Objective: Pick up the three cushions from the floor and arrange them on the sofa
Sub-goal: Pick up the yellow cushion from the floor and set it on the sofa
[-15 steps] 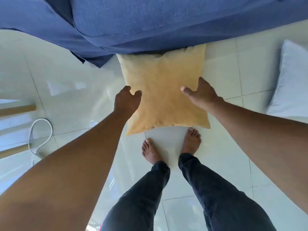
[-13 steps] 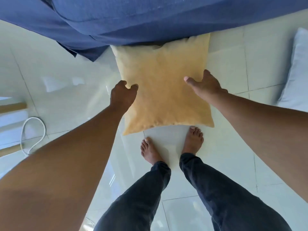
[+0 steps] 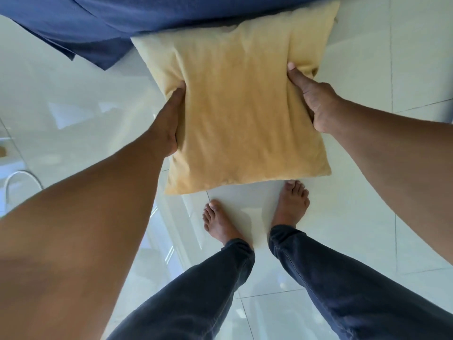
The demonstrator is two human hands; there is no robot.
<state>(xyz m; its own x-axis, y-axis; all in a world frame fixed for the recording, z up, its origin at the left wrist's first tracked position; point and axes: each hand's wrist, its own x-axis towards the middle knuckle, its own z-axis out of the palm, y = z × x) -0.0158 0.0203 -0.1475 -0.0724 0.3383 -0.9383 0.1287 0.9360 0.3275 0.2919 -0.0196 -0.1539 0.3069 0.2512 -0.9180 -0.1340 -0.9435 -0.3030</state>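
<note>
The pale tiled floor (image 3: 367,217) fills most of your view, with the blue sofa (image 3: 147,18) across the top. Between them sits the yellow cushion (image 3: 240,101), its upper edge against the sofa's front and its lower edge just above your bare feet (image 3: 290,204). Your left hand (image 3: 169,126) has a grip clenched on the cushion's left side, thumb pressed into the fabric. Your right hand (image 3: 316,99) grasps the right side, denting it. A white cable (image 3: 22,175) loops near the left edge.
</note>
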